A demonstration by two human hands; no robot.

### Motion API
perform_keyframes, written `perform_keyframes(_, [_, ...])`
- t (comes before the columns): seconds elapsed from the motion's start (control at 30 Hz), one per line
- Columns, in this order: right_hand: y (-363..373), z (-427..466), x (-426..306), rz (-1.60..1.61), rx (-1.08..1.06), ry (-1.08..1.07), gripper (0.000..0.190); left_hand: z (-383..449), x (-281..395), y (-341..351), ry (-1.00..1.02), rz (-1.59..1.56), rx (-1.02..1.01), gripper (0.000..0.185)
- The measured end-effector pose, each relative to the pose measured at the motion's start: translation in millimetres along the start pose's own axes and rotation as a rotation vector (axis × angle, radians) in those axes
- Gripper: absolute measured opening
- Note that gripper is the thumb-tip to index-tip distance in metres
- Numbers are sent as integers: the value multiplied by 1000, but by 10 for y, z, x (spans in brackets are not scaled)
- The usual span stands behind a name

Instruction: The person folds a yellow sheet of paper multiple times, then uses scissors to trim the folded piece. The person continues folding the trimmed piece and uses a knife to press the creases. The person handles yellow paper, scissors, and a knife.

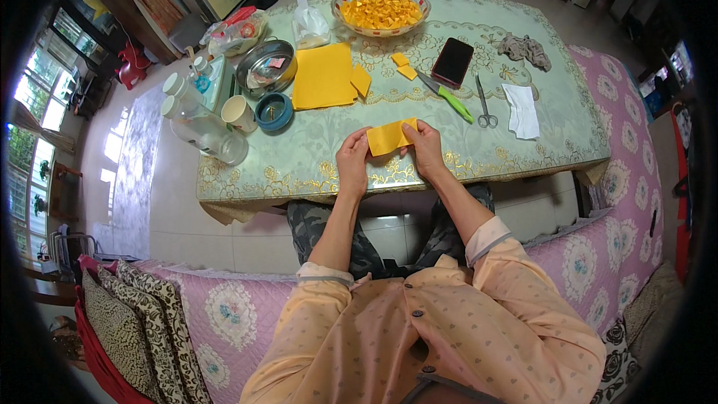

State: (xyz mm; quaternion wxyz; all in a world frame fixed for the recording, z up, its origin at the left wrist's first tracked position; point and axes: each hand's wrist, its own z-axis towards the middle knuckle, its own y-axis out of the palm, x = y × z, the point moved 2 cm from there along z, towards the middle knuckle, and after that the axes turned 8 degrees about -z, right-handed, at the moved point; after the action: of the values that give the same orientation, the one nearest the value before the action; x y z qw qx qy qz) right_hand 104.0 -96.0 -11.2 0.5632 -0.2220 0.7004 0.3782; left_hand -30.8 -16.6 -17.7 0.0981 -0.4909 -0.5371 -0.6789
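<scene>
A rectangular piece of yellow paper (387,138) is held just above the table's near edge. My left hand (353,158) pinches its left end, while my right hand (426,147) grips the right end with the thumb on top. Beyond them lies a stack of larger yellow paper sheets (322,76), with a small folded yellow piece (362,80) against its right side. Two small yellow paper pieces (404,66) lie near the blade of a green-handled knife (454,104). At the far side, a patterned glass bowl (339,17) is heaped with folded yellow paper pieces (381,10).
Right of the knife are a phone (452,62), scissors (483,102), a white tissue (521,111) and a crumpled cloth (524,51). At left stand clear bottles (216,137), a paper cup (238,114), a blue round dish (274,123) and a metal bowl (291,74).
</scene>
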Motion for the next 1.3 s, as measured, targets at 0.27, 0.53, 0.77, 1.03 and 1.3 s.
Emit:
perform_keyframes(0.27, [22,-15,36,-61,-5,-7,17,-197,146,-11,75,68,-25,38])
perform_keyframes(0.53, [8,-33,42,-105,-96,-40,17,-208,228,95,-230,179,-43,42])
perform_keyframes(0.77, [-41,-21,55,-122,-178,-1,19,-195,317,128,714,1006,-241,38])
perform_keyframes(1.03, [-40,-15,-17,-34,-196,-57,34,-142,85,-105,146,500,60,15])
perform_keyframes(1.3, [5,-23,-31,-112,-270,-1,48,-148,60,-133,101,530,164,21])
